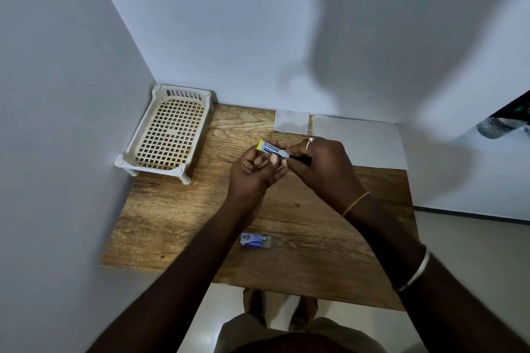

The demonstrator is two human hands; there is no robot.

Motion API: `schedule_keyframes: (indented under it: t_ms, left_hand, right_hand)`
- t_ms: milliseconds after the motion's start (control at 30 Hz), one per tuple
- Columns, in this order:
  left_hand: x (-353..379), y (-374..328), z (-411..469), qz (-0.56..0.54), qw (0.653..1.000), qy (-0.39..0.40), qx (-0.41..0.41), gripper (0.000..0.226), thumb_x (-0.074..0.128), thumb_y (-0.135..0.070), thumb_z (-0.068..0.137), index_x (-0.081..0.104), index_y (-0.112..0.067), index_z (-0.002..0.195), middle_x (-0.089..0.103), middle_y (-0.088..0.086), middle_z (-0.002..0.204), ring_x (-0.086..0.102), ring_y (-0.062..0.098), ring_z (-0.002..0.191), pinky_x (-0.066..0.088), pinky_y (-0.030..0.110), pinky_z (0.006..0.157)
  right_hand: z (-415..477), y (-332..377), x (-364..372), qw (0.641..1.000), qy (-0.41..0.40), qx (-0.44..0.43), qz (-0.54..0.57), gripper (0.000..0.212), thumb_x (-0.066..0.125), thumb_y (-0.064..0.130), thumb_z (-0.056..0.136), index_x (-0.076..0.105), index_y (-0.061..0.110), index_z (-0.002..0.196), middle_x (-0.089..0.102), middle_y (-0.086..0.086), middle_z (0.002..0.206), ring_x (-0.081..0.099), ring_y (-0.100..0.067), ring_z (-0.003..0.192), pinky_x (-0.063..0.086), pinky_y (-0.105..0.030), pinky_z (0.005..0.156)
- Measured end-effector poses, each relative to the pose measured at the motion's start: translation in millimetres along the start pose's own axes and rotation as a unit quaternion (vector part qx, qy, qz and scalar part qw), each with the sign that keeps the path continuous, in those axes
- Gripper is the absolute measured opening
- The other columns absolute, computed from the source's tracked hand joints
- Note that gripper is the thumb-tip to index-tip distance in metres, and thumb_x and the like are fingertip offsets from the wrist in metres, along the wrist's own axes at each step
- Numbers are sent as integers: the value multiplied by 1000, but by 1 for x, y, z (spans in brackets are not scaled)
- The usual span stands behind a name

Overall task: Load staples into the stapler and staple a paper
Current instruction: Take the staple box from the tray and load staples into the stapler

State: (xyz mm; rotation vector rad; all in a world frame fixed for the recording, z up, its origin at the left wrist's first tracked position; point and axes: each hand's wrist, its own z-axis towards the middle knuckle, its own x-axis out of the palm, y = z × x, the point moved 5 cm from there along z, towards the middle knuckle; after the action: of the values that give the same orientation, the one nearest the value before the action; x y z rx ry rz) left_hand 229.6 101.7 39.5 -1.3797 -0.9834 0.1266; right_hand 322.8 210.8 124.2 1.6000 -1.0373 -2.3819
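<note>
Your left hand curls around the stapler, thumb pressed on it, above the worktop. Your right hand pinches its dark end, both hands close together, the paper lying behind them

Positions of stapler, staple box and paper

The stapler, silver with a yellow end pointing to 10 o'clock, is held above the table by the left hand and right hand. The blue-white staple box lies flat at its 6 o'clock. The white paper lies flat at its 3 o'clock.
</note>
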Motion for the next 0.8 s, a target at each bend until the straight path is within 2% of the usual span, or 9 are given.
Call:
schedule_keyframes:
  t_ms: [100, 200, 333, 467, 800]
  left_hand:
    - [20, -20, 1, -70, 998, -1, -2, 22, 65, -15, 92, 69, -13, 114, 75, 9, 107, 72, 19, 96, 59, 36, 84]
    - [33, -36, 2, -118, 993, -11, -6, 23, 64, -11, 88, 67, -10, 112, 77, 6, 101, 74, 16, 89, 60, 32, 78]
    - [43, -51, -1, -153, 988, -20, -15, 18, 61, -3, 92, 67, -9, 108, 78, 6, 96, 75, 14, 83, 61, 28, 71]
    - [50, -58, -4, -155, 988, -18, -9, 25, 66, -12, 84, 67, -10, 108, 78, 6, 102, 75, 15, 88, 60, 26, 72]
    - [51, -56, -9, -143, 989, -29, -20, 28, 70, -17, 80, 70, -11, 107, 77, 7, 99, 75, 15, 82, 61, 27, 70]
  right_hand:
    - [6, 20, -24, 1000, -25, -11, 5, 14, 75, 17, 82, 80, 17, 96, 74, -1, 83, 66, -12, 76, 42, -17, 65]
    - [7, 35, -43, 999, -49, -18, 9, 20, 76, 22, 83, 80, 20, 102, 76, 1, 90, 69, -12, 82, 52, -27, 73]
    - [2, 49, -59, 995, -89, -39, 5, 24, 79, 24, 83, 79, 23, 108, 76, 4, 92, 69, -10, 83, 55, -30, 78]
    - [-5, 58, -70, 990, -122, -76, 3, 20, 83, 17, 81, 80, 17, 101, 76, 0, 88, 69, -12, 78, 55, -34, 71]
    - [-8, 64, -76, 989, -69, -125, -36, 15, 76, 18, 90, 79, 13, 103, 74, -6, 89, 69, -21, 79, 55, -40, 67]
